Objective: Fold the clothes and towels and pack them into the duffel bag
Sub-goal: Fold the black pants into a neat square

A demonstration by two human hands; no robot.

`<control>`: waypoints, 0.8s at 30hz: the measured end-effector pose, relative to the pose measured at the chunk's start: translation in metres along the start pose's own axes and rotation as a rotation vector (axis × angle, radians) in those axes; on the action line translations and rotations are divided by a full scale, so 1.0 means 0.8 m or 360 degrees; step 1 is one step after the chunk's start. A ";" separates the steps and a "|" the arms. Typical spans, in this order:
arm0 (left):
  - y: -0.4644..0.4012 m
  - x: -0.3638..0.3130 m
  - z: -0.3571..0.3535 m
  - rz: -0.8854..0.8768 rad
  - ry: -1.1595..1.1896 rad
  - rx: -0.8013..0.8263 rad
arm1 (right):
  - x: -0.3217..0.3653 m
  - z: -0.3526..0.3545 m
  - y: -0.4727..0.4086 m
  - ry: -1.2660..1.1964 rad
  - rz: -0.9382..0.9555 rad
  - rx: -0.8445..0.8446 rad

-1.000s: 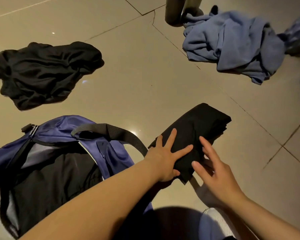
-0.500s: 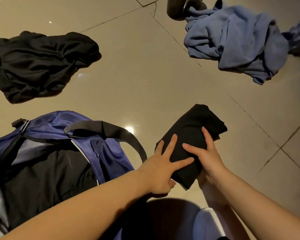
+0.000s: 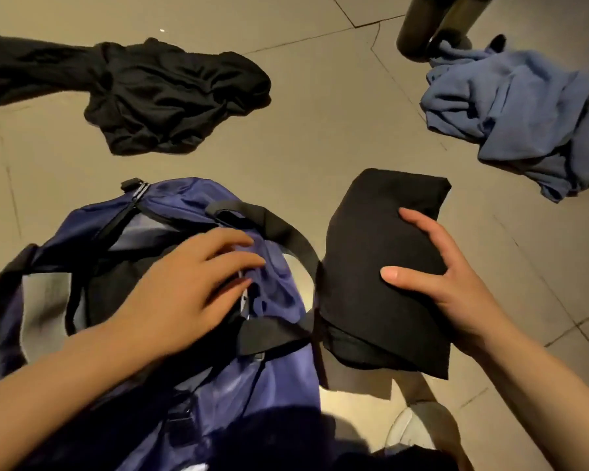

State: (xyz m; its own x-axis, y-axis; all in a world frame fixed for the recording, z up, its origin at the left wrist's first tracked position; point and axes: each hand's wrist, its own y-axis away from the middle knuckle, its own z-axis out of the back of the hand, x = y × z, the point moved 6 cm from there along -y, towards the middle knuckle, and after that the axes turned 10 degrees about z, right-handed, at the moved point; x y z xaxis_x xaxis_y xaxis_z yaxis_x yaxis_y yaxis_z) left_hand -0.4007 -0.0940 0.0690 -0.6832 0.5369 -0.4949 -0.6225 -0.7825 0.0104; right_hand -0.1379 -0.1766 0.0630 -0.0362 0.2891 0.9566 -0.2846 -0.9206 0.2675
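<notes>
Two hands share the work here, and I read the split as deliberate. My right hand (image 3: 456, 283) grips the folded black garment (image 3: 381, 266), thumb on top and fingers curled round its far edge, so the folds stay pressed together while the bundle is lifted just beside the duffel bag (image 3: 170, 300). Its near corner hangs over the bag's right edge, touching or nearly touching the black strap (image 3: 272, 226); I cannot tell which.

My left hand (image 3: 184, 283) lies on the bag's blue flap at the zip opening, fingers bent onto the cloth. Whether they pinch the flap or only press it I cannot tell through the blur. I judge it is there to hold the mouth open and steady the soft bag, since the fabric would otherwise sag shut against the incoming bundle.

Dark cloth already shows inside the opening.

Still unfolded on the floor (image 3: 320, 130): a crumpled black garment (image 3: 164, 96) toward the far left corner, and a blue towel (image 3: 517, 110) toward the far right edge, lying against a dark cylindrical post (image 3: 422, 25). Both are well apart from the bag, so they wait their turn.
</notes>
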 end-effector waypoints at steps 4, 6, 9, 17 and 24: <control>0.070 0.111 0.085 0.0598 -0.0347 -0.0317 | 0.039 -0.103 0.012 -0.0033 0.0132 0.0519; 0.111 0.165 0.105 0.0994 -0.0201 -0.0317 | 0.043 -0.160 0.021 -0.0021 0.0076 0.0817; 0.155 0.206 0.078 0.1377 0.0114 -0.0044 | 0.028 -0.244 0.028 0.0200 -0.0104 0.1250; 0.167 0.226 0.049 0.1494 0.0326 -0.0032 | -0.008 -0.347 -0.038 0.1320 0.0095 0.0999; 0.166 0.186 0.116 0.1380 0.0230 -0.0022 | 0.005 -0.391 -0.015 0.2210 0.0681 0.0845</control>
State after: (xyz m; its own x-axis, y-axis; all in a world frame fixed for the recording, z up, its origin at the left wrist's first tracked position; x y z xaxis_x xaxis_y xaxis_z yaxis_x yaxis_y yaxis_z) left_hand -0.6205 -0.0886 0.0774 -0.8577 -0.2930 -0.4225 0.0989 -0.9004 0.4237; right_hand -0.4340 -0.0825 0.0278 -0.9402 -0.2799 0.1943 0.3293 -0.8927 0.3076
